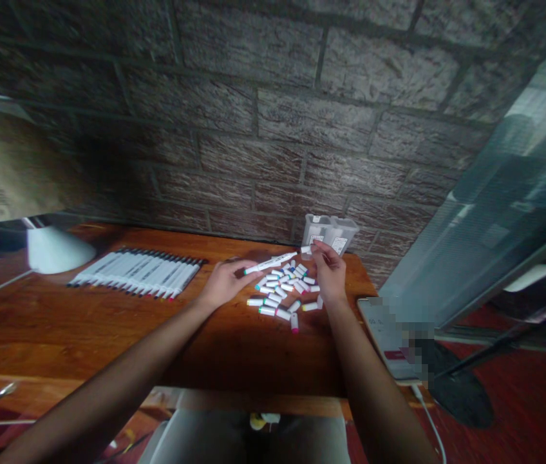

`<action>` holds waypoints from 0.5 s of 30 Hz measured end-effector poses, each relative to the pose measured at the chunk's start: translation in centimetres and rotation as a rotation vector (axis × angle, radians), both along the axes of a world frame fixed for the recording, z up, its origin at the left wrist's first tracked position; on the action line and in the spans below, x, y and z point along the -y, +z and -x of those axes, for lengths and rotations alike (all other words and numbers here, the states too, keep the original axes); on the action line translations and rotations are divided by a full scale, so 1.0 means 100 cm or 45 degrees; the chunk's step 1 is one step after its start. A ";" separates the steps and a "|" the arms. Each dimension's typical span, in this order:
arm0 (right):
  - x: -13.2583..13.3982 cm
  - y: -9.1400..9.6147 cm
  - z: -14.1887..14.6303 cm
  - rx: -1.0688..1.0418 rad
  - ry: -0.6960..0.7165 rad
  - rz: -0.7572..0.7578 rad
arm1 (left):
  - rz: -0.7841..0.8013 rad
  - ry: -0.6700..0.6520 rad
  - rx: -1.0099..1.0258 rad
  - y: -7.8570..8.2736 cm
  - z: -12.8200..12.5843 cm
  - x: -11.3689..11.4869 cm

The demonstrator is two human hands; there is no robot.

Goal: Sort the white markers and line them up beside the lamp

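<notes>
My left hand [225,280] is closed on a white marker [272,263] that points right, toward my other hand. My right hand [328,270] pinches a small white marker cap [306,249] close to the marker's tip. Under both hands, a pile of loose white caps [285,293] with coloured ends lies on the wooden table [109,335]. To the left, a neat row of white markers [140,272] lies side by side on the table.
A clear plastic container [329,233] stands against the brick wall behind the caps. A white lamp base [55,250] sits at the left, under a cardboard box [2,167]. A phone [389,338] with a cable lies at the table's right edge, and a fan base [456,386] stands on the floor.
</notes>
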State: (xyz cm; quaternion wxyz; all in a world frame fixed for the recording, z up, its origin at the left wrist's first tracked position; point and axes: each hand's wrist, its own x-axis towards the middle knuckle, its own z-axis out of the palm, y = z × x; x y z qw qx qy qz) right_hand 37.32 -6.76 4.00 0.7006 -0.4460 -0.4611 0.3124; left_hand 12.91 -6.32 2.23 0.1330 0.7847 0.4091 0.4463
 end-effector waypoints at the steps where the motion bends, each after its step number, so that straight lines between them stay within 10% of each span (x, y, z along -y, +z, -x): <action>1: 0.001 0.001 0.000 -0.010 0.021 0.027 | 0.001 0.000 -0.001 0.000 0.000 0.000; 15: 0.003 0.005 0.001 -0.088 0.030 0.052 | 0.044 0.007 0.008 -0.001 -0.002 -0.001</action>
